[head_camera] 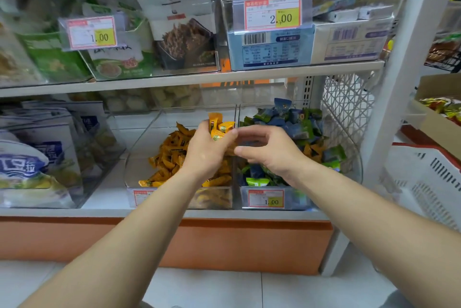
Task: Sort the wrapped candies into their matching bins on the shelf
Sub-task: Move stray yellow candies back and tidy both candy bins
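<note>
Two clear bins stand side by side on the lower shelf. The left bin (142, 138) holds orange wrapped candies (169, 155). The right bin (351, 173) holds blue and green wrapped candies (287, 120), with a few orange ones (313, 150) mixed in. My left hand (207, 153) hovers over the divide between the bins, shut on several orange candies (219, 125) that stick up from its fingers. My right hand (269, 150) is just right of it above the right bin, fingers curled and apart, thumb near the left hand; I see nothing in it.
Price tags (265, 198) hang on the bin fronts. White and blue snack bags (42, 153) fill the bin at the left. A white mesh panel (346, 108) closes the shelf's right end. A white and red basket (429, 178) sits further right. The upper shelf (189, 78) hangs above.
</note>
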Action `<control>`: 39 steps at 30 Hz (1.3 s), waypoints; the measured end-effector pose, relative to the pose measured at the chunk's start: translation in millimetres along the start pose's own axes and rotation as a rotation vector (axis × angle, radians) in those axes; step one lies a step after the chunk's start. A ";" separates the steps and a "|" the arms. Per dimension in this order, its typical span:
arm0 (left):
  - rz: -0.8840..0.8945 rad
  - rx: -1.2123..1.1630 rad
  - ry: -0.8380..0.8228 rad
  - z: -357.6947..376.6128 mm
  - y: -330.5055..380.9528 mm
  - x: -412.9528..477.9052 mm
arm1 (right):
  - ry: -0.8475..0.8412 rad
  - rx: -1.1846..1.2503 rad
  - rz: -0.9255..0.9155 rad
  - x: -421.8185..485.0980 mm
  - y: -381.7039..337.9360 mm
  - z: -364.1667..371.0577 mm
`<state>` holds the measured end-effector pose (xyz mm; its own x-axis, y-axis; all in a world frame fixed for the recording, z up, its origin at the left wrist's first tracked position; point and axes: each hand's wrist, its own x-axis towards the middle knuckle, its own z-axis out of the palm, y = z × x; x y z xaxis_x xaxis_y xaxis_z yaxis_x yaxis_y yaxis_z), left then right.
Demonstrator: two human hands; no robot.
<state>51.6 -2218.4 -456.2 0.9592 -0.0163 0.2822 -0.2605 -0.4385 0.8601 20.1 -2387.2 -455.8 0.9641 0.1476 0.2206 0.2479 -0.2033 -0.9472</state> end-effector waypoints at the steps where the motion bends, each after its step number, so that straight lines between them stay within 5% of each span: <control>1: 0.049 0.144 0.012 -8.2 -4.0 5.0 | 0.001 -0.141 -0.039 1.4 -0.6 -2.5; 7: 0.017 0.838 -0.135 -36.8 -27.8 27.9 | 0.099 -0.598 -0.039 -3.3 7.3 -39.9; 10: 0.091 0.766 -0.079 -27.5 -14.7 27.6 | 0.202 -0.695 -0.027 -11.6 10.1 -68.8; 13: 0.373 0.567 -0.029 5.3 16.7 14.5 | 0.247 -0.766 0.006 -26.8 11.5 -93.9; 17: 0.506 0.436 -0.353 67.3 49.9 -3.0 | 0.193 -0.874 0.085 -55.2 10.8 -116.8; 21: 0.499 0.427 -0.510 128.9 62.0 11.1 | 0.174 -0.985 0.115 -86.1 24.2 -125.9; 30: 0.606 0.860 -0.699 170.9 36.4 42.0 | -0.056 -1.028 -0.004 -113.1 50.2 -133.9; 39: 0.718 1.143 -0.751 176.1 38.0 41.4 | -0.052 -1.030 -0.016 -110.0 49.8 -135.4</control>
<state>100.8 -2394.0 -486.6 0.5968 -0.7971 -0.0925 -0.7916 -0.5659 -0.2305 -60.7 -2544.5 -495.7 0.9608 0.1943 0.1979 0.2455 -0.9280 -0.2804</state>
